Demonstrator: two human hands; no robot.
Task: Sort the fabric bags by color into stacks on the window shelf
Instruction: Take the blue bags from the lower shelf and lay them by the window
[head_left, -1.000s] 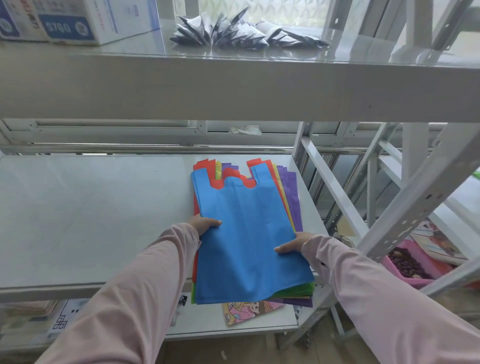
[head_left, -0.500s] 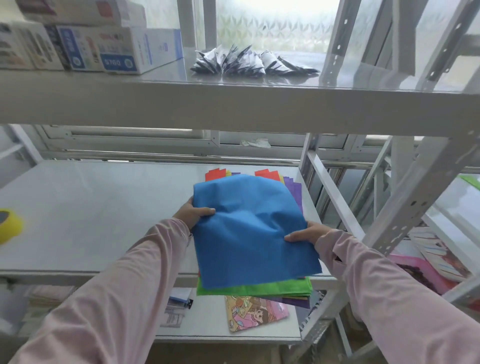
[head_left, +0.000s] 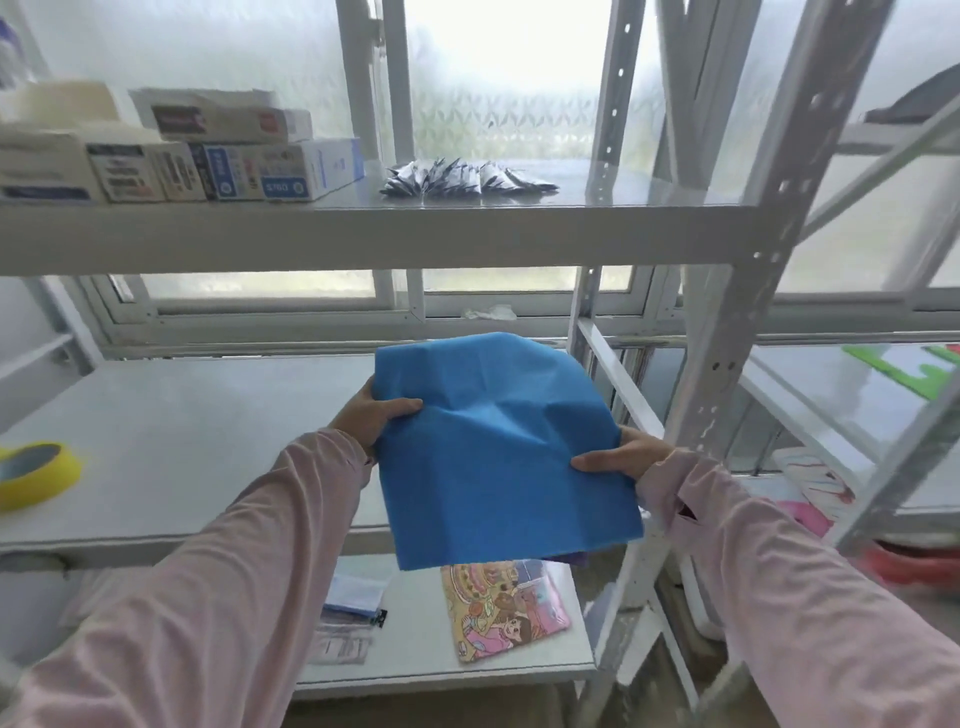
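Left hand (head_left: 370, 415) and right hand (head_left: 626, 457) fingers clamp the blue bag (head_left: 498, 447) edges.

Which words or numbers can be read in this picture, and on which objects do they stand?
"S760", seemingly upside down: blue label on the white box on the upper shelf; a hedged reading.
Other boxes: print too blurred to read.
Cartoon picture book below: no legible words.
Blue bag: no text.

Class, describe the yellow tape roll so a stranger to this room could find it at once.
Start at the grey middle shelf in front of the window, below the shelf of boxes. Follow its surface to the far left edge of the picture. There lies the yellow tape roll, the only ring-shaped, bright yellow thing on that shelf.
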